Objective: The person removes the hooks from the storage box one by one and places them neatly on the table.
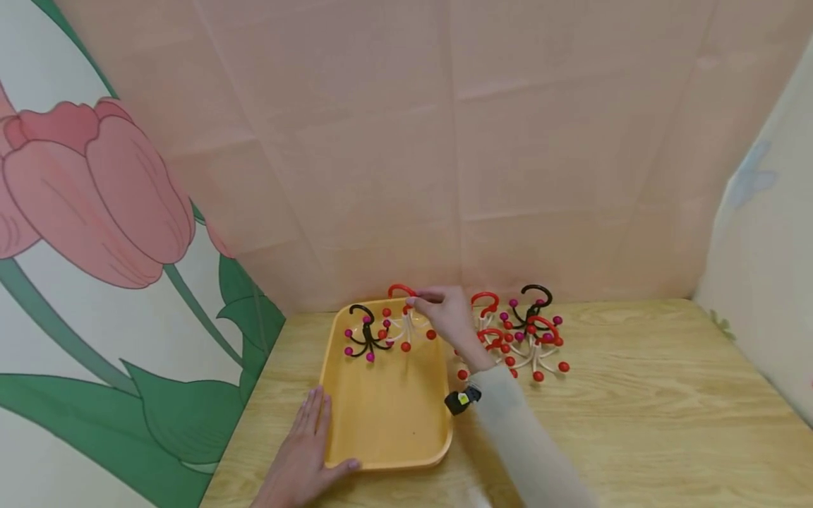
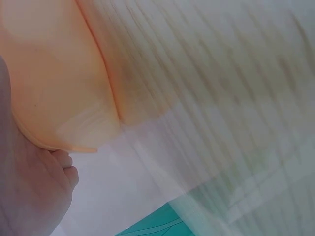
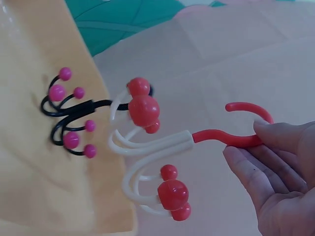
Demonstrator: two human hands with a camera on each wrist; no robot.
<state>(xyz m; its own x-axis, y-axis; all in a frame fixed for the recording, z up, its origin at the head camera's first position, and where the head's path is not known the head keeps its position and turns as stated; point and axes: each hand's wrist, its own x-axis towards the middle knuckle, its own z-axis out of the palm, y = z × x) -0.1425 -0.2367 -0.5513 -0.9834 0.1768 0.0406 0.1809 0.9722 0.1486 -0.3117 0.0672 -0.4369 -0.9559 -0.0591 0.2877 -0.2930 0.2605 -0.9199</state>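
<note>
My right hand (image 1: 447, 317) pinches a claw massager (image 3: 167, 142) by its red hooked handle, between thumb and fingers. Its white curved prongs end in red balls and hang over the far part of a yellow tray (image 1: 387, 416). In the tray's far left corner stands a black claw massager (image 1: 367, 335) with pink-purple ball tips, hook upward. The left hand (image 1: 301, 444) rests against the tray's near left corner, fingers straight along the left side and thumb at the front rim. The left wrist view catches part of that hand (image 2: 39, 187) beside the tray edge.
Right of the tray, partly behind my right forearm, stand several more massagers: red-hooked white ones (image 1: 537, 353) and a black one (image 1: 532, 314). The wooden table (image 1: 635, 409) meets a pink cloth backdrop (image 1: 508, 176). A tulip-painted wall (image 1: 82, 197) borders the left.
</note>
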